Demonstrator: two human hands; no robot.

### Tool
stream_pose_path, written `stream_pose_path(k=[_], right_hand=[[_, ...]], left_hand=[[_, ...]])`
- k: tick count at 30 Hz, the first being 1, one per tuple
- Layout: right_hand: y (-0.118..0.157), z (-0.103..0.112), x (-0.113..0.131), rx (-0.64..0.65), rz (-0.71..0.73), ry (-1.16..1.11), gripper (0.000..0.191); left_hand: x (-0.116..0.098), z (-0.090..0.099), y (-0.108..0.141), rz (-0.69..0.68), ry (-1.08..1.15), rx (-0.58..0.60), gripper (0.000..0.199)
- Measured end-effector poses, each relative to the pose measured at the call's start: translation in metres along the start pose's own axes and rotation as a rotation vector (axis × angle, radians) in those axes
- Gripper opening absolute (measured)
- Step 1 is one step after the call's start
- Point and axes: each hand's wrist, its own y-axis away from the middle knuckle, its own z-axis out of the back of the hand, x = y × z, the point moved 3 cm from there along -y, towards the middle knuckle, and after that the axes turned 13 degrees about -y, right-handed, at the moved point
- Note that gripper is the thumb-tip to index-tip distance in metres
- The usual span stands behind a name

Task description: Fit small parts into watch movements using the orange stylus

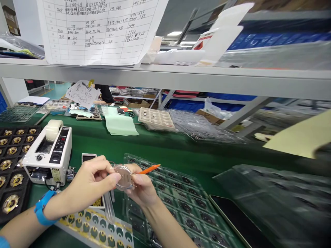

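In the middle of the view, both hands hold a round, silvery watch-like case (124, 176) with a clear rim, tilted to face me. My left hand (93, 179), with a blue band (44, 207) at the wrist, pinches its left edge between thumb and fingers. My right hand (144, 189) grips the right edge from behind and in front. An orange pointed stick (150, 169) sticks out to the right from between the right hand's fingers. Below the hands lies a sheet of round stickers (95, 225), partly covered by my left forearm.
A white tape dispenser (49, 151) stands at left beside a black tray (15, 165) of gold-coloured round parts. Clear trays with dark parts (181, 199) lie to the right, near a phone-like dark slab (238, 220). A grey shelf beam (165, 77) crosses above the green bench (103, 144).
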Motion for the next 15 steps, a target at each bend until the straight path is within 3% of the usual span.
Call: stream_pose_path(k=[8, 15], right_hand=[[-0.0008, 0.0008, -0.0001, 0.004, 0.011, 0.021, 0.046], [-0.0017, 0.0006, 0.0012, 0.001, 0.026, 0.044, 0.047]], left_hand=[[0.0025, -0.0041, -0.0024, -0.014, -0.076, -0.081, 0.027], [0.0019, -0.0039, -0.0016, 0.035, -0.038, -0.084, 0.025]])
